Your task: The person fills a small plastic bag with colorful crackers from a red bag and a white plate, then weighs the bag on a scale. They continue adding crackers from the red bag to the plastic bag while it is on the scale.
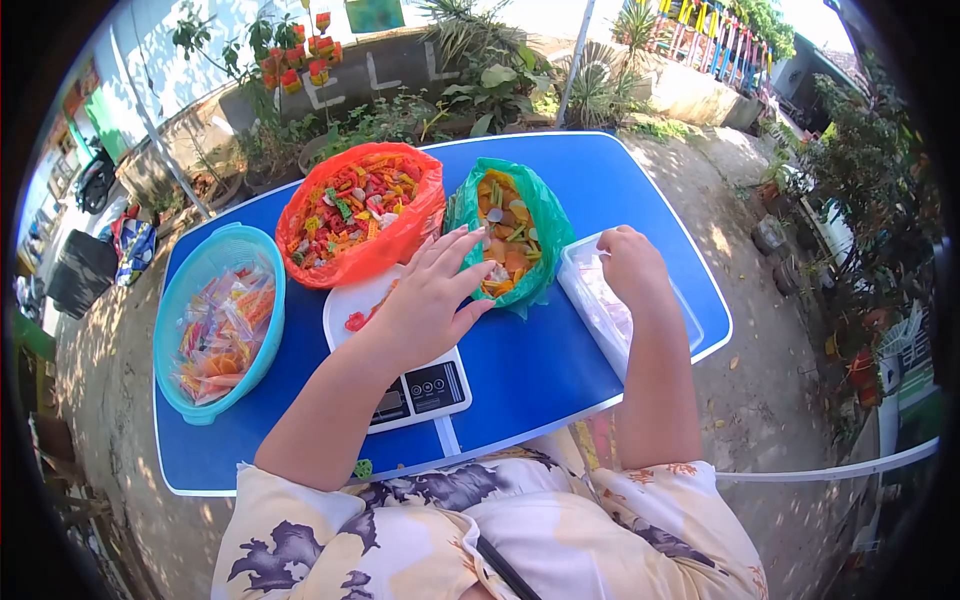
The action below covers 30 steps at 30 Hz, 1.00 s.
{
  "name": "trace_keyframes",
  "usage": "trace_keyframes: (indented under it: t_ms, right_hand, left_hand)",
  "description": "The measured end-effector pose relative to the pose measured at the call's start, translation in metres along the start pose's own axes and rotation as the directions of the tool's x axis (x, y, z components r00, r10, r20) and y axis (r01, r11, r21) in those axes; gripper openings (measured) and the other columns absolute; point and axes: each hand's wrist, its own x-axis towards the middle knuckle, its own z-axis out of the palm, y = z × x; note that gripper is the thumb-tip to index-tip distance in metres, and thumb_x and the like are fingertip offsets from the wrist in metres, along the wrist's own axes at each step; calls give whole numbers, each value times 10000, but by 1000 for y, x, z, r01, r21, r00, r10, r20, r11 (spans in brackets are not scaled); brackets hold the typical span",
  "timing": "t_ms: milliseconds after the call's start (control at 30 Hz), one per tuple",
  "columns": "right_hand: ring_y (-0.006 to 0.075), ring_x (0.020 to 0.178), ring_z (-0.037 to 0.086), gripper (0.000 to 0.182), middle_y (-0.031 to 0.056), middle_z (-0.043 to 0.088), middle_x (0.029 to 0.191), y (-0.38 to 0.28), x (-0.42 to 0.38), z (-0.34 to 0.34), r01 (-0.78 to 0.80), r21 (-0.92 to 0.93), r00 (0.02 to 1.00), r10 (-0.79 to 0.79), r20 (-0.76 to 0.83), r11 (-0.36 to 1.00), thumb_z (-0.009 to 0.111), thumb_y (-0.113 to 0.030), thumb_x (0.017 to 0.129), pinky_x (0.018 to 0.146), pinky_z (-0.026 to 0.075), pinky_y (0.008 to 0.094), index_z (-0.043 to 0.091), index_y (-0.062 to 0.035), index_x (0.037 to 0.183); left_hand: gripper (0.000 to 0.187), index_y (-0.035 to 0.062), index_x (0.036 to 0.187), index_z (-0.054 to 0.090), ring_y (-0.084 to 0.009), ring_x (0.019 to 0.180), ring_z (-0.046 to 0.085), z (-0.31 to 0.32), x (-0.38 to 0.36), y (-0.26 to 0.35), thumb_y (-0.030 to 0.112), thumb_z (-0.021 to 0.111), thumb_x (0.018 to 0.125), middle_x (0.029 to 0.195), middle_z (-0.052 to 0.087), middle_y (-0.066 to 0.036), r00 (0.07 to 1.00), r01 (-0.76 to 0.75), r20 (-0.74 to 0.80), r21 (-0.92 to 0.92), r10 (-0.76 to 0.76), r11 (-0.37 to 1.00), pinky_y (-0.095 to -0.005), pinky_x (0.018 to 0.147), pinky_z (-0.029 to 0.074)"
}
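Note:
My left hand (425, 300) is spread open above the white digital scale (462, 398), its fingertips near the green bag (557, 225) of yellow and orange snack pieces. Some red pieces (356, 321) lie on the scale's plate, partly hidden by that hand. My right hand (636, 265) has its fingers bent down at the far end of a clear plastic box (612, 335) with thin plastic packets in it; what the fingertips hold is hidden. Behind the scale stands a red bag (433, 190) full of colourful snacks.
A light-blue basket (180, 290) with filled small packets stands at the left of the blue table (600, 170). A small green piece (363, 468) lies at the near edge. Plants and a low wall are beyond the table.

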Motion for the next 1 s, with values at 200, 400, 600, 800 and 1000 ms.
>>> trace_keyframes:
  t_ms: [200, 400, 600, 800, 1000]
  right_hand:
    - [263, 1224, 631, 214, 77, 684, 1247, 10, 7, 30, -202, -269, 907, 283, 312, 942, 604, -64, 897, 943, 516, 467, 722, -92, 1073]
    - [299, 1104, 679, 223, 109, 689, 1210, 8, 9, 6, -145, -201, 960, 187, 210, 969, 597, -47, 885, 922, 538, 446, 691, -105, 1079]
    - [292, 1115, 669, 210, 117, 674, 1207, 7, -5, 15, -114, -240, 962, 167, 217, 964, 589, -40, 888, 927, 547, 444, 697, -106, 1056]
    - [295, 1089, 674, 195, 111, 688, 1172, 9, 8, 16, -106, -213, 955, 159, 251, 971, 573, -67, 896, 898, 545, 466, 707, -100, 1034]
    - [293, 979, 690, 108, 86, 707, 1020, -2, -4, -4, -78, -16, 991, 76, -112, 997, 622, -119, 877, 836, 528, 439, 710, -91, 934]
  left_hand:
    - [420, 56, 1314, 618, -406, 1446, 359, 23, 22, 15, 257, 682, 951, 1547, 410, -193, 997, -74, 28, 0, 74, 997, -525, 1186, 303]
    - [425, 39, 1290, 635, -407, 1438, 370, 35, 23, 13, 263, 697, 935, 1538, 423, -203, 997, -65, 34, -32, 66, 997, -526, 1181, 308]
    - [433, 51, 1300, 634, -383, 1440, 381, 43, 20, 13, 273, 698, 934, 1531, 433, -206, 997, -42, 61, -15, 43, 999, -524, 1183, 306]
    - [441, 62, 1311, 630, -383, 1448, 374, 45, 24, 19, 287, 691, 937, 1530, 436, -211, 997, -41, 58, -16, 41, 999, -539, 1190, 286]
    - [442, 64, 1324, 619, -382, 1446, 377, 45, 26, 21, 277, 687, 943, 1525, 439, -212, 999, -15, 30, 4, 15, 1000, -552, 1191, 279]
